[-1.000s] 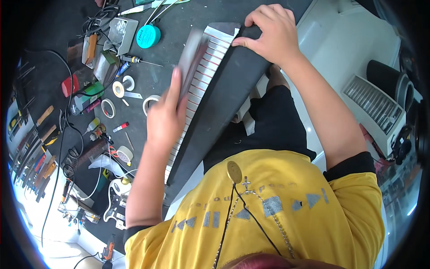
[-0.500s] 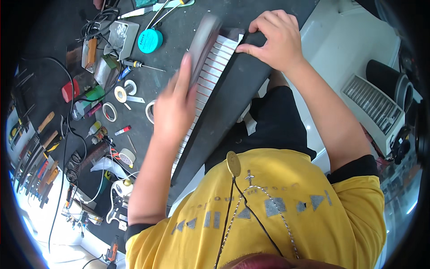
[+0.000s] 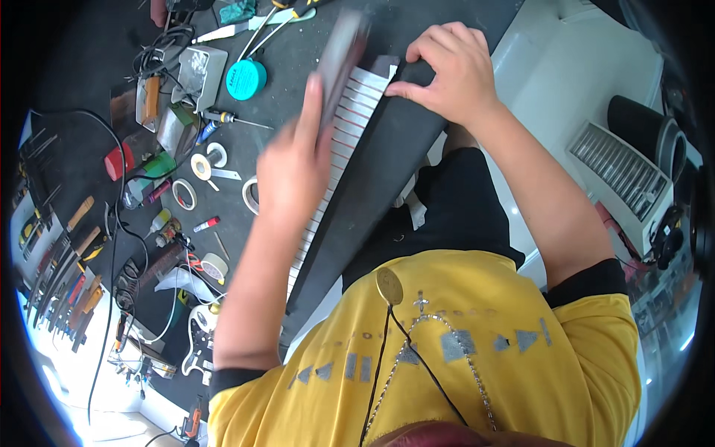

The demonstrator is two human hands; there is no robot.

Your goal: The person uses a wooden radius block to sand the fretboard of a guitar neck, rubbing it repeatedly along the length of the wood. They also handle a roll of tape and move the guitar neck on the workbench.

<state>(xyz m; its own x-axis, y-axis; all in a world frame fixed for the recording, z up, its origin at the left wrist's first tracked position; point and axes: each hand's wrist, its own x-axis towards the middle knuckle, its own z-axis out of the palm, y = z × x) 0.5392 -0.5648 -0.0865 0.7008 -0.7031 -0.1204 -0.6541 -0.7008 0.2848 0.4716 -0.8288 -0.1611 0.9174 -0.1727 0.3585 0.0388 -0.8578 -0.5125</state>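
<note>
My left hand (image 3: 293,171) is wrapped round a long grey bar (image 3: 340,63), blurred by motion, with the index finger laid along it. The bar lies lengthwise over a fretboard (image 3: 357,104) covered in white tape, with thin reddish-brown fret lines showing between the strips. Part of the fretboard is hidden under my left hand and the bar. At its far end my right hand (image 3: 456,78) grips the end of a long black bar-shaped piece (image 3: 354,197) that runs beside the fretboard, thumb near the tape's end and fingers curled over the far side.
On the dark bench are a turquoise round tin (image 3: 246,80), a screwdriver (image 3: 237,119), tape rolls (image 3: 184,194), a red marker (image 3: 206,224) and a grey tray (image 3: 199,78). Several files and hand tools (image 3: 78,279) line the left side. Black cables (image 3: 119,160) cross there.
My left hand has slid the grey bar a little farther away along the fretboard. The right hand keeps its place at the far end. The whole view has shifted slightly.
</note>
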